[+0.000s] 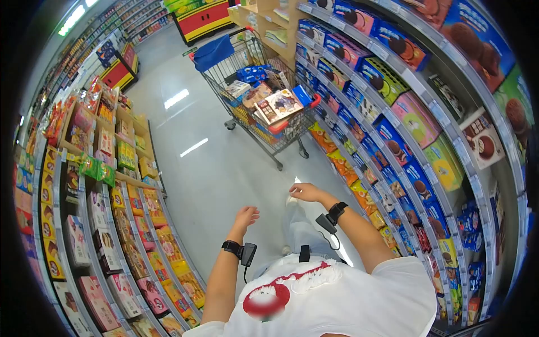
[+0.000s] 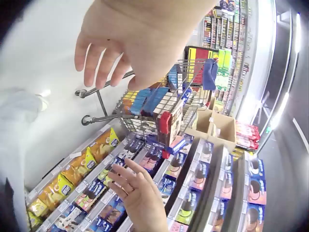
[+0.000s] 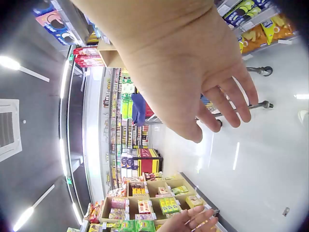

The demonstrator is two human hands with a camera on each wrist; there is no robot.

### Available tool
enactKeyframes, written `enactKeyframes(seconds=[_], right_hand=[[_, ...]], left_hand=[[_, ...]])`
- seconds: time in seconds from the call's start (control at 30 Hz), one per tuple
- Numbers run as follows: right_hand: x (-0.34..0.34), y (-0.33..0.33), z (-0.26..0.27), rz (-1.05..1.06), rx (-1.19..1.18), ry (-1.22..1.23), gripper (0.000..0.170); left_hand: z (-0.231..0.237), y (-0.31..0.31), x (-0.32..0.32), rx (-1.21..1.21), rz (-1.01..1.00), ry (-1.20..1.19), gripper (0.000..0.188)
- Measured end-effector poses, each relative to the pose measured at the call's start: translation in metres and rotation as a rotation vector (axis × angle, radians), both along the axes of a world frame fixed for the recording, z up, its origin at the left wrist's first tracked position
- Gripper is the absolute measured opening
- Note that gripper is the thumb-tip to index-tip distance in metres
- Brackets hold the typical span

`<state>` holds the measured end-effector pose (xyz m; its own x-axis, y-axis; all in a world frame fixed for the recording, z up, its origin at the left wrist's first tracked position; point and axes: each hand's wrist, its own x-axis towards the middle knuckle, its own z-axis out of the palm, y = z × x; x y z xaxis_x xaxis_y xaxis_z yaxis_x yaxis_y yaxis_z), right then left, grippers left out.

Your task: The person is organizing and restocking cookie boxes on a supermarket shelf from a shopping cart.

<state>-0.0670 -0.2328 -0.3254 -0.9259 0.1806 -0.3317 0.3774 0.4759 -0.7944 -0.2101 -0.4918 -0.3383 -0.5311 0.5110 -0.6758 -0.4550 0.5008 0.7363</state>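
My left hand (image 1: 246, 217) hangs in the air over the aisle floor, its fingers loosely bent and holding nothing. Close by on the right, my right hand (image 1: 306, 192) is likewise bare, with fingers relaxed in the right wrist view. Ahead of both stands a wire shopping cart (image 1: 275, 145) with red handle parts, apart from the hands. Packages fill it, among them a white and brown box (image 1: 279, 105) on top and blue packs (image 1: 252, 73) farther in. A blue cloth or flap (image 1: 214, 54) covers its far end.
Shelves of blue cookie boxes (image 1: 387, 135) line the right side, with yellow-orange snack bags (image 1: 348, 174) low down. Snack shelves (image 1: 132, 224) run along the left. Between them lies a grey glossy floor (image 1: 196, 168). A red and yellow display stand (image 1: 203, 22) stands beyond the cart.
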Motion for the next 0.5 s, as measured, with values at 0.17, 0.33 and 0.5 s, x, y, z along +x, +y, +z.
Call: enactKeyframes(seconds=[0.17,0.33,0.5], right_hand=[[-0.076,0.082,-0.018,-0.180,-0.183,0.019,0.033],[-0.175,0.165,0.002,-0.389,-0.543,0.132,0.027],[-0.272,0.211,0.043,-0.413,-0.582,0.255,0.025]], left_hand=[[0.005,0.078,-0.085,-0.033,-0.071,0.058,0.029],[0.009,0.167,-0.178,-0.052,-0.152,0.165,0.028],[0.026,0.231,-0.246,0.101,-0.063,0.269,0.023]])
